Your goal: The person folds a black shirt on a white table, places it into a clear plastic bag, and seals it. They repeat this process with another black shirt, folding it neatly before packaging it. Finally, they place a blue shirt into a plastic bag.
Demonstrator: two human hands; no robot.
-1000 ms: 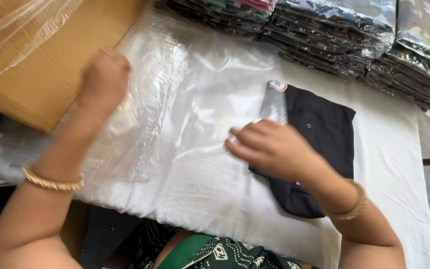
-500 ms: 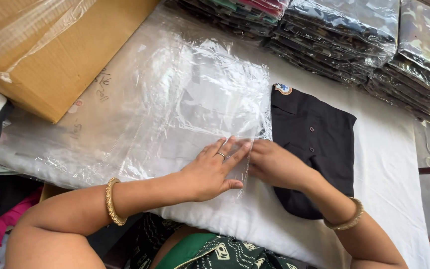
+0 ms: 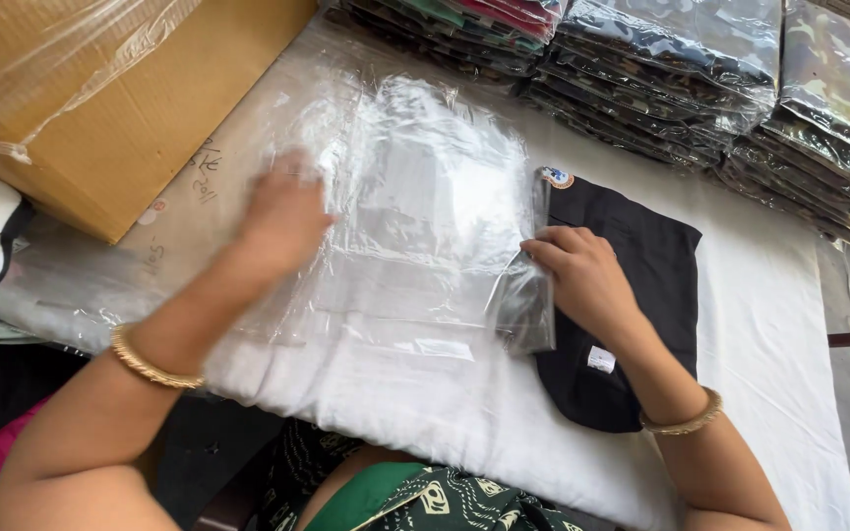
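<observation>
Left of the black garment [image 3: 632, 295], a clear plastic bag [image 3: 415, 226] lies flat: thin, light, slippery, prob. best gripped at its open edge. Right hand [image 3: 587, 280] pinches that edge; left hand [image 3: 282, 211] blurred, spread flat on it.

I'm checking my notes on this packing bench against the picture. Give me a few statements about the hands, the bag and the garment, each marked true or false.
1. The right hand rests on the folded black garment. True.
2. The left hand holds a pair of scissors. False: it lies flat on the clear plastic bag, with no tool in it.
3. The clear plastic bag's edge overlaps the left side of the black garment. True.
4. The cardboard box sits to the right of the garment. False: it is at the upper left.
5. The stacks of bagged clothes lie along the near edge of the white cloth. False: they lie along the far edge.
</observation>
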